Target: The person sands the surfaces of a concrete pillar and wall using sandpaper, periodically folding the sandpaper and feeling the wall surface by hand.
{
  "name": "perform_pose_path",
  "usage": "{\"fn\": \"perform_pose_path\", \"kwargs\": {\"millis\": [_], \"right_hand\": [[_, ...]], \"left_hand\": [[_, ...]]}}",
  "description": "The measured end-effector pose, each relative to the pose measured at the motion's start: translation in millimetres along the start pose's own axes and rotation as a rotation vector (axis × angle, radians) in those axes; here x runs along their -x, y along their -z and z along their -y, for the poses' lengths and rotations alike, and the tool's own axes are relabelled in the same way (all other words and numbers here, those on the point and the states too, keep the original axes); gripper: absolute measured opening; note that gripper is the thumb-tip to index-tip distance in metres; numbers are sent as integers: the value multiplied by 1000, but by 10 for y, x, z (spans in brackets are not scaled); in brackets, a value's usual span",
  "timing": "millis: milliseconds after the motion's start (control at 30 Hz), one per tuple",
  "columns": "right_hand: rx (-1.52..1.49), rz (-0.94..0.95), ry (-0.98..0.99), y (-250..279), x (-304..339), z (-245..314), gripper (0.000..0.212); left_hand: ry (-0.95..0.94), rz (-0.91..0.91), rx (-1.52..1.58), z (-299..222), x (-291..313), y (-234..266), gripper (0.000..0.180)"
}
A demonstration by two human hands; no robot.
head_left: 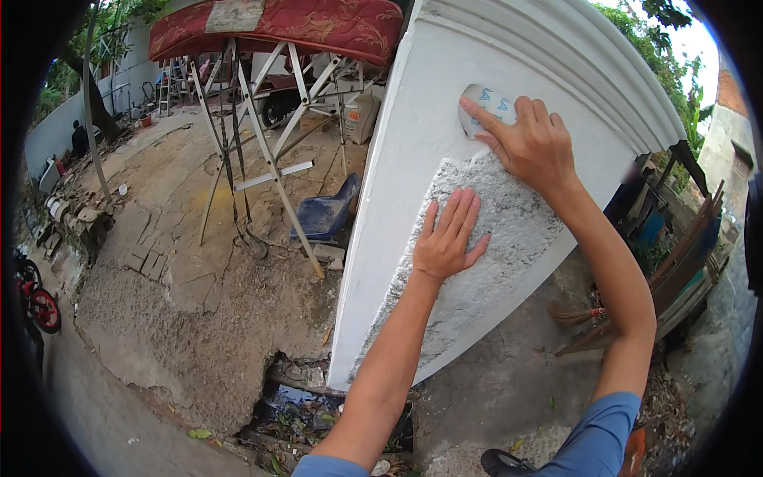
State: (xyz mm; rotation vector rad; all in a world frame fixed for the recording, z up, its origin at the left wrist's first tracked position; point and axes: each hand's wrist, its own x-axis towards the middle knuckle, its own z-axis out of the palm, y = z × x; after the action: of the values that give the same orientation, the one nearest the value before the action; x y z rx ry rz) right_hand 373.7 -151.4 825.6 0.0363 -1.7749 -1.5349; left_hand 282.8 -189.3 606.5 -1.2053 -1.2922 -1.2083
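Observation:
My right hand presses a piece of sandpaper against the upper part of a white wall pillar. The sandpaper has a pale back with blue print and a curled grey left edge. My index finger stretches across it, and the thumb lies at its lower edge. Below and to the left, my left hand rests flat with fingers apart on a rough, crumbly white patch of the same pillar. Nothing is held in it. Smooth white paint surrounds the patch.
A red patterned cushion lies on metal trestle legs at the left, with a blue plastic seat beneath. An open drain runs by the pillar's foot. Wooden boards and a broom lean at the right.

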Motion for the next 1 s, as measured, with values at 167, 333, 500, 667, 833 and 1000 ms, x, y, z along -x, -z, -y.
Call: {"fn": "perform_pose_path", "kwargs": {"millis": [167, 333, 500, 667, 833, 1000], "right_hand": [[32, 20, 14, 8, -12, 11, 54], [-113, 11, -17, -23, -186, 271, 54], [-238, 19, -134, 42, -369, 484, 51], [-397, -46, -220, 346, -296, 410, 53], [-514, -96, -156, 1294, -186, 664, 46], [-637, 111, -396, 2801, 502, 873, 36]], "left_hand": [[3, -4, 23, -11, 1, -8, 66], [5, -11, 38, 8, -4, -22, 64], [6, -10, 38, 57, 18, -5, 63], [-2, -21, 117, -106, -50, 0, 63], [34, 98, 160, 53, 53, 164, 73], [9, 301, 88, 69, 34, 278, 81]]}}
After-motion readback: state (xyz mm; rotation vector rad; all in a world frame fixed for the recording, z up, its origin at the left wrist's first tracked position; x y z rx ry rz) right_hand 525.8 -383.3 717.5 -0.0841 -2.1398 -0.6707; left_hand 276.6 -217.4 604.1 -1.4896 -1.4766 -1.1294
